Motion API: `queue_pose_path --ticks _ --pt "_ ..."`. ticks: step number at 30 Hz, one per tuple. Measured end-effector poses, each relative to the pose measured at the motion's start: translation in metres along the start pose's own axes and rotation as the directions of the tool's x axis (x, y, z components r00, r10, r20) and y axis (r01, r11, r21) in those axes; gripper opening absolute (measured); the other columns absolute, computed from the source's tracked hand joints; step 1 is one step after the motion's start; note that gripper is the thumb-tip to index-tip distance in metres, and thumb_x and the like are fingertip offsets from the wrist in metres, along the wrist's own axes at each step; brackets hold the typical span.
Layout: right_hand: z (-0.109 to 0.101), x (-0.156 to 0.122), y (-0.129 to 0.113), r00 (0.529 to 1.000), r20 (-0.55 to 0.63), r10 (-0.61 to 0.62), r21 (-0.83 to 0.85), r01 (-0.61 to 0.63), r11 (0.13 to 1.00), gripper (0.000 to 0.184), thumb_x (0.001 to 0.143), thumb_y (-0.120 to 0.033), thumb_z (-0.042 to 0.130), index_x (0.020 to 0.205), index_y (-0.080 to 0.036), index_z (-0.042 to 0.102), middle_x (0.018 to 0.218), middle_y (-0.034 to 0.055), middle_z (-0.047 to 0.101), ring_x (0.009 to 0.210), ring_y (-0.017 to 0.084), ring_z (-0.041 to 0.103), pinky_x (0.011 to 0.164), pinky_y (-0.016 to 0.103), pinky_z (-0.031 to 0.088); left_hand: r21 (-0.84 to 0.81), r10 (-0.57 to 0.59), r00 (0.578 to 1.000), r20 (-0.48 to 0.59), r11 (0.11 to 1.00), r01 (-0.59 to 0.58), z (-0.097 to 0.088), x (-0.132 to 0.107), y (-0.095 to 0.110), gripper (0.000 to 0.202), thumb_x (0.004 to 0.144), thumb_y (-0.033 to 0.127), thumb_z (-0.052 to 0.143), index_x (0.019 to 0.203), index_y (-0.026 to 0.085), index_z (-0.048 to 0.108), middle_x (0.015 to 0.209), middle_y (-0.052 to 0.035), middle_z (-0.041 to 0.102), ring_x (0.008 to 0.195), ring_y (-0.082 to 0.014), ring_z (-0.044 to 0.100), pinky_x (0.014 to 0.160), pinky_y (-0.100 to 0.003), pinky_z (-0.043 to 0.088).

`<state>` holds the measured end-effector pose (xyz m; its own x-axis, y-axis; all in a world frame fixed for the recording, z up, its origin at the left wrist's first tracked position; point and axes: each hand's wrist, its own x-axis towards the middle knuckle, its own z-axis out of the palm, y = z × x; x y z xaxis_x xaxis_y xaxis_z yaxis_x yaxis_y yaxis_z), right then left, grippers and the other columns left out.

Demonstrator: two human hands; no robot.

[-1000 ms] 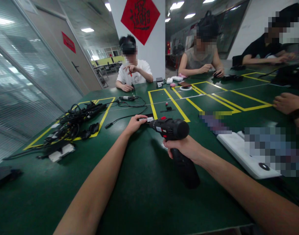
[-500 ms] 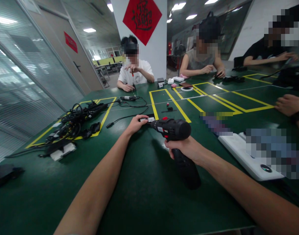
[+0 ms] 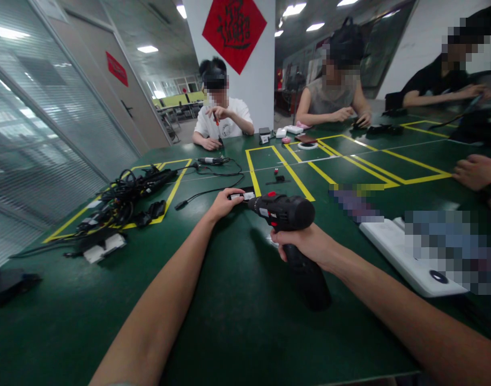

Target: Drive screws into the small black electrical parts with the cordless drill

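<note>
The right hand [image 3: 304, 244] wraps its fingers firmly around the grip of a black cordless drill [image 3: 281, 212], which sits at the middle of the view, above the green table [image 3: 229, 332]. The drill looks stiff and rather heavy at its top, so the grip below the body seems the safest place to take hold. Just left of the drill's nose, the left hand [image 3: 223, 205] lies with its fingers together on a small white piece [image 3: 237, 196]. This piece looks light and maybe fragile, so a small pinch seems enough, but I cannot tell if the fingers really pinch it. The drill's tip is hidden there, and I cannot tell if the drill's base touches the table. Farther left of the drill lies a black cable bundle [image 3: 128, 195]. To its right are a white board [image 3: 394, 252], partly under a blurred patch, and a co-worker's hand [image 3: 476, 172], spread on the table. Beyond the drill, yellow tape [image 3: 251, 166] marks areas, and small red and black parts [image 3: 277, 174] are too small to name.
</note>
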<state>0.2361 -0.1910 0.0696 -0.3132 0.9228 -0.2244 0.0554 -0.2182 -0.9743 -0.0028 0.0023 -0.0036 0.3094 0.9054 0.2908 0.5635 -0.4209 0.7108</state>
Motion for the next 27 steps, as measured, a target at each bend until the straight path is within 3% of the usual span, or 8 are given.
queue_pose_path --ticks 9,15,27 --pt "0.001 -0.007 -0.008 1.000 0.014 0.025 0.077 -0.026 0.997 0.016 0.062 -0.025 0.065 0.075 -0.016 0.062 0.049 0.0005 0.057 0.044 0.013 0.052 0.046 0.025 0.035 0.023 0.042 0.999 -0.005 0.999 -0.042 0.000 -0.001 0.002 0.036 0.076 0.038 0.066 0.106 0.019 0.073 0.112 -0.0077 0.070 0.106 -0.0250 0.060 0.099 -0.038 0.044" --pt "-0.002 -0.008 -0.008 0.998 0.012 -0.067 0.097 0.066 0.993 0.016 0.064 -0.024 0.065 0.078 -0.015 0.063 0.052 0.0003 0.059 0.048 0.013 0.054 0.052 0.027 0.039 -0.006 0.042 0.999 -0.016 0.999 -0.042 0.001 -0.001 -0.002 0.038 0.076 0.038 0.067 0.108 0.019 0.073 0.113 -0.0081 0.069 0.106 -0.0245 0.061 0.097 -0.037 0.045" --pt "-0.003 0.002 0.001 0.997 0.039 -0.072 0.117 0.067 0.991 0.013 0.066 -0.022 0.064 0.077 -0.015 0.063 0.052 0.0010 0.059 0.048 0.013 0.053 0.052 0.027 0.038 -0.037 0.054 0.998 -0.035 0.998 -0.055 0.003 -0.002 -0.002 0.034 0.079 0.040 0.064 0.105 0.020 0.074 0.114 -0.0072 0.069 0.108 -0.0244 0.060 0.100 -0.037 0.044"
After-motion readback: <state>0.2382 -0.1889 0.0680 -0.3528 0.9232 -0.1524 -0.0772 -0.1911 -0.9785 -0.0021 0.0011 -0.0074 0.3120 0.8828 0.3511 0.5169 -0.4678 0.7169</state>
